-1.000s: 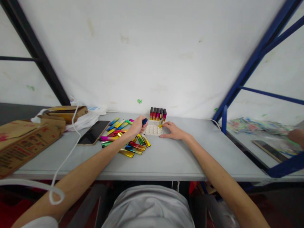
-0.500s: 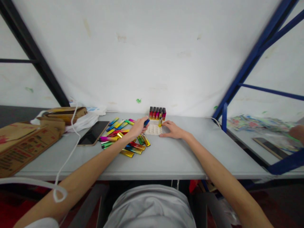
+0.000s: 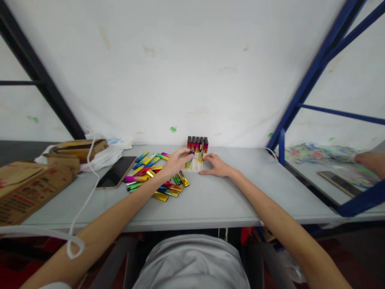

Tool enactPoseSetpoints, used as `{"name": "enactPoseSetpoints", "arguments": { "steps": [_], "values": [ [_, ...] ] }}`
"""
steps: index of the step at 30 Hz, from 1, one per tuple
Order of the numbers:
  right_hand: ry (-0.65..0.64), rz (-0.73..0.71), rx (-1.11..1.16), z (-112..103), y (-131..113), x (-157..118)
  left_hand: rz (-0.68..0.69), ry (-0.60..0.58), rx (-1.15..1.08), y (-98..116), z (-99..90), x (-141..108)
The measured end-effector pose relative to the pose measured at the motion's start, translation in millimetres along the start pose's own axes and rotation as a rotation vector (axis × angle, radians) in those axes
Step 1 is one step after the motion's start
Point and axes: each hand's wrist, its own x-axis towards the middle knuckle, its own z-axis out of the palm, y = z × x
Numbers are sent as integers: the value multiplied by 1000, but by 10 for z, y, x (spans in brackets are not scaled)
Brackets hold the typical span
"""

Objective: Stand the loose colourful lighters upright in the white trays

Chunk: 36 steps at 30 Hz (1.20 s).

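Observation:
Pinched between thumb and fingers of my left hand [image 3: 177, 161] is a lighter [image 3: 188, 164] with a dark blue top and yellowish body, held roughly upright over the left side of a white tray [image 3: 197, 165] with rows of holes. My right hand [image 3: 217, 165] grips the tray's right side, thumb at the near corner and fingers at the far one. Beside those fingers a yellow lighter [image 3: 200, 156] stands upright in the tray. Behind it, several red and purple lighters [image 3: 197, 144] with black tops stand in tight rows. Loose metallic-coloured lighters [image 3: 141, 178] lie piled left of the tray, partly behind my left forearm.
A phone [image 3: 117, 172] lies left of the pile, near cardboard boxes [image 3: 39, 184] and white plastic bags [image 3: 104, 157]. A white cable [image 3: 90, 156] hangs at the left. Right of the blue frame [image 3: 282, 146] are another phone [image 3: 338, 182], plastic packets and another person's hand [image 3: 371, 162].
My left hand has moved slightly right, bringing the lighter from beside the tray to over its left part and turning it more upright. My right hand stays at the tray's side.

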Motion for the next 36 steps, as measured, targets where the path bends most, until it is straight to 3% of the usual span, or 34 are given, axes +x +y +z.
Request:
{"name": "enactPoseSetpoints", "arguments": {
  "steps": [4,13,18,24,30,36],
  "values": [
    [-2,-8,3,-1,-7,4,112,-6,172,-38,-24,11],
    [-16,-33,-35,12,8,7,207,-103,221,-79,82,7],
    [-19,-34,-32,-6,-14,-4,207,-156,386,-23,97,-16],
    [-22,-26,-33,-3,-6,-8,195,-150,401,-10,97,9],
    [-36,-23,-51,-2,0,-2,251,-212,533,-54,111,118],
    [-37,-17,-43,2,11,-3,283,-196,580,-157,150,208]
  ]
}}
